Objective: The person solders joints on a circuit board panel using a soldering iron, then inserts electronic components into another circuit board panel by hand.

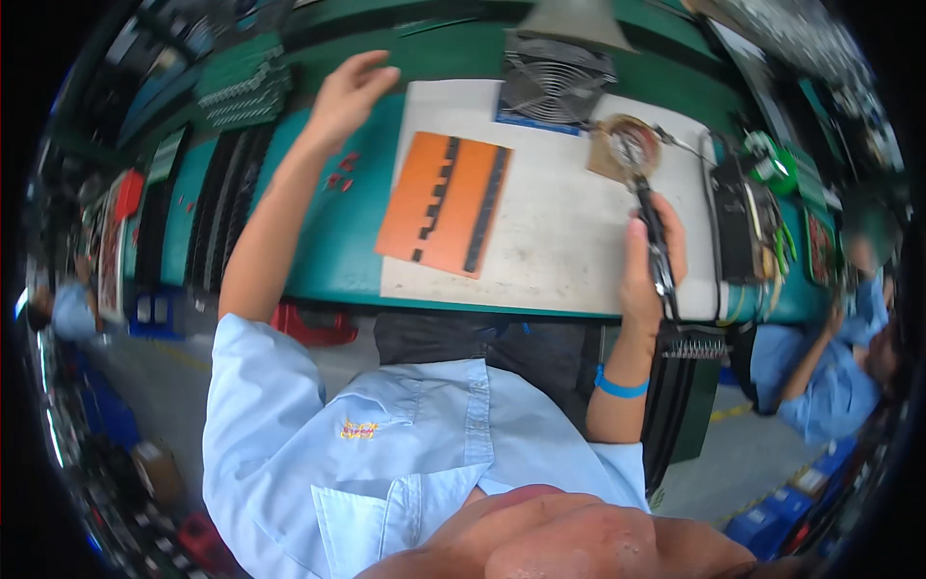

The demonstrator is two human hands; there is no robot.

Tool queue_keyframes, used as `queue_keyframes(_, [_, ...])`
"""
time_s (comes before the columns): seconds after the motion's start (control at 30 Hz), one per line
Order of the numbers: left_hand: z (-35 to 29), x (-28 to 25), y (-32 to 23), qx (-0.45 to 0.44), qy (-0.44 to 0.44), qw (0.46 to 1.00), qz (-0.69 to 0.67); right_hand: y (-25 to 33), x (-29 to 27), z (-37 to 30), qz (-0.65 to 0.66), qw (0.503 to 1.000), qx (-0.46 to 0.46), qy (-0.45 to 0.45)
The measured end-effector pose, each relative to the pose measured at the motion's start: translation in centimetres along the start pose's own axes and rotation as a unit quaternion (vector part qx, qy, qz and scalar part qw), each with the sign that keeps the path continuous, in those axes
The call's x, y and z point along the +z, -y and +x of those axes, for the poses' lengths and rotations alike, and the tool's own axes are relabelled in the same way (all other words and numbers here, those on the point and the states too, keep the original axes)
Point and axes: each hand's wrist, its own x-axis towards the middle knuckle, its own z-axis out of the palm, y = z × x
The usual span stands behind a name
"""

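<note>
1. Our right hand (648, 259) is clamped round the dark handle of a soldering iron (656, 241), gripped upright like a pen. Its tip points far, toward a brown pad (617, 150) with a wire coil on it; we judge the pad is there to take the hot tip.
2. Our left hand (345, 96) is open, fingers spread and holding nothing. It reaches to the far left over the green table (338, 251), just beyond a scatter of small red bits (340, 174).
3. The two hands are well apart, one at each side of the white mat (559, 251).
4. On the mat lies an orange sheet (444, 203), tilted, with two rows of black parts (487, 207) laid in strips along it. It sits between the hands, flat and within reach, probably so the strips stay put.
5. At the far edge a square grey fan (555, 82) stands on a blue base, seemingly placed to pull fumes away.
6. To the right a black box (738, 222) with wires sits near the iron; green items lie beyond it.
7. Labels are few: a small yellow mark (359, 428) on our pale blue shirt, and a blue band (617, 386) on the right wrist.
</note>
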Motion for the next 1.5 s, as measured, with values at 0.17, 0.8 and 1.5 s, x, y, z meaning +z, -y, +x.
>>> queue_keyframes(0.17, [-4.8, -2.8, -0.5, 0.089, -0.017, 0.986, 0.142, -1.9, -1.9, -0.1, -0.007, 1.0, 0.014, 0.019])
queue_keyframes(0.8, [6.3, -22.7, 8.2, 0.153, -0.157, 0.794, 0.567, 0.4, 1.9, 3.8, 0.526, 0.805, 0.268, -0.055])
queue_keyframes(1.5, [2.0, -14.0, -7.6, 0.248, 0.189, 0.901, 0.302, 0.0, 3.4, -2.4, 0.35, 0.903, 0.218, 0.125])
